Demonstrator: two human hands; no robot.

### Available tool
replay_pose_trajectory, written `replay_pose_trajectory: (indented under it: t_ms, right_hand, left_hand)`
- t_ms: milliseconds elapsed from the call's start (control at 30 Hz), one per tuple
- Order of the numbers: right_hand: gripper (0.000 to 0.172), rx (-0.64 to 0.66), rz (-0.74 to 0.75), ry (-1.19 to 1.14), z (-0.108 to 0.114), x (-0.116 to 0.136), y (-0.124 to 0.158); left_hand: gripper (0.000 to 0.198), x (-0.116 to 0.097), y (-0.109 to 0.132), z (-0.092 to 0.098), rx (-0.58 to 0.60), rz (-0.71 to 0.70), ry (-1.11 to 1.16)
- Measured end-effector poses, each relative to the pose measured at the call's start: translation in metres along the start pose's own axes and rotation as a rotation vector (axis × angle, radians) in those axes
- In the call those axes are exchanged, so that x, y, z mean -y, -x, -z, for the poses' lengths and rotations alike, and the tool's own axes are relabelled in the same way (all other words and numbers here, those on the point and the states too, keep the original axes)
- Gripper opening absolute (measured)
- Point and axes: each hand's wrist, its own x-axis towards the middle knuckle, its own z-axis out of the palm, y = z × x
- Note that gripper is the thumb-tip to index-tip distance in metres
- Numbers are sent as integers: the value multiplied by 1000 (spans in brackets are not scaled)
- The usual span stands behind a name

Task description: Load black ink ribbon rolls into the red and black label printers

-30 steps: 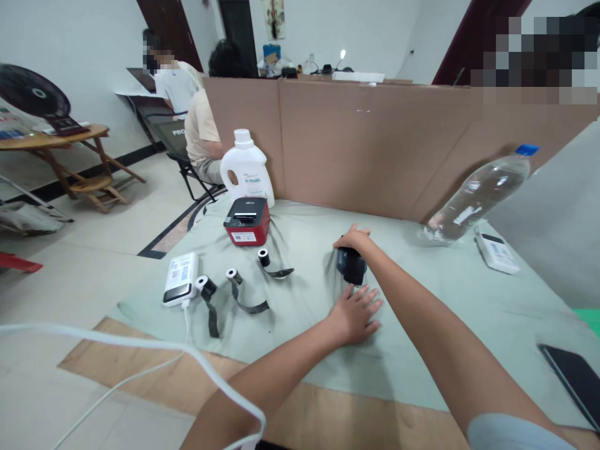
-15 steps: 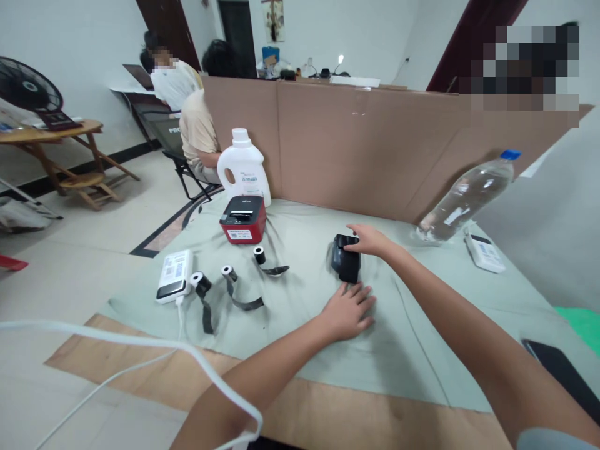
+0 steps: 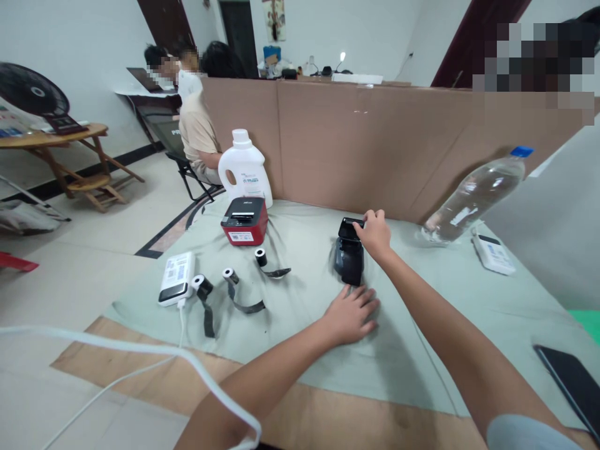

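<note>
A small black device with a hinged lid (image 3: 350, 257) rests on the pale green cloth. Its lid stands raised at the far end. The thumb and fingers of my right hand (image 3: 375, 236) are closed on the lid's right edge. My left hand (image 3: 352, 315) lies flat on the cloth, fingers spread, its fingertips close to the near end of the device; contact is hard to tell. To the left are three small paper rolls, a far roll (image 3: 260, 256), a middle roll (image 3: 229, 275) and a near roll (image 3: 202, 286), each with a dark strip partly unwound.
Behind the rolls stand a red and black printer (image 3: 244, 221) and a white jug (image 3: 244, 169). A white power bank (image 3: 177, 279) with a cable (image 3: 187, 356) lies left. A water bottle (image 3: 475, 197) leans on the cardboard wall (image 3: 347, 150). A phone (image 3: 569, 387) lies right. People sit beyond.
The device's lid has swung up and away from me with my right hand holding it. My left hand has stayed in about the same place.
</note>
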Motion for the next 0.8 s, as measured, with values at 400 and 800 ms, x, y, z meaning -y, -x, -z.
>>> replay_pose_trajectory:
  t_ms: [400,800]
  right_hand:
    - [32,524,166,109,-13,-13,1]
    - [26,417,451,-701,95,89,28]
  left_hand:
    - [56,0,-1,1,5,8,19]
    - [57,-3,-1,-2,28,38,-6]
